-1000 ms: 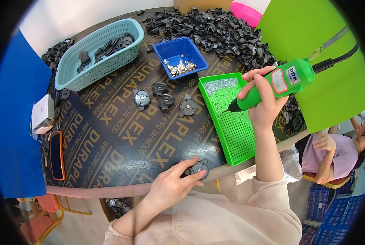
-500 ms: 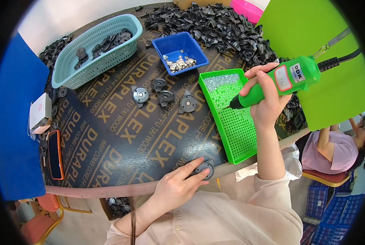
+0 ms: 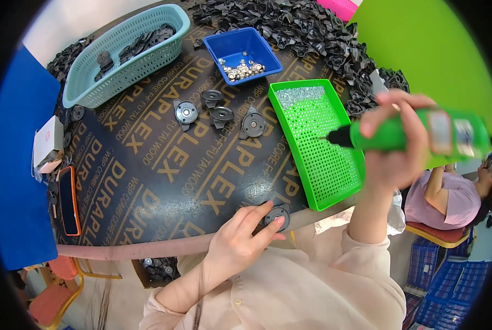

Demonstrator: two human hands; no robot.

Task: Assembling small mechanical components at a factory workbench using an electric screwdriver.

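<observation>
My right hand is closed around a green electric screwdriver, blurred by motion. Its black tip points left, over the shallow green perforated tray. A heap of small silver screws lies at the tray's far end. Down at the near table edge, my left hand grips a round black plastic part between thumb and fingers. Several similar black parts rest farther off, among them one with a silver disc and one lying flat.
A blue bin holds small metal pieces. Left of it stands a pale teal basket with black parts inside. Black parts are piled along the back. A phone and a white box lie at left. Another person sits at right.
My right hand has swung the screwdriver to the right, and it now lies closer to level. My left hand keeps its hold on the black part. The whole view has shifted slightly.
</observation>
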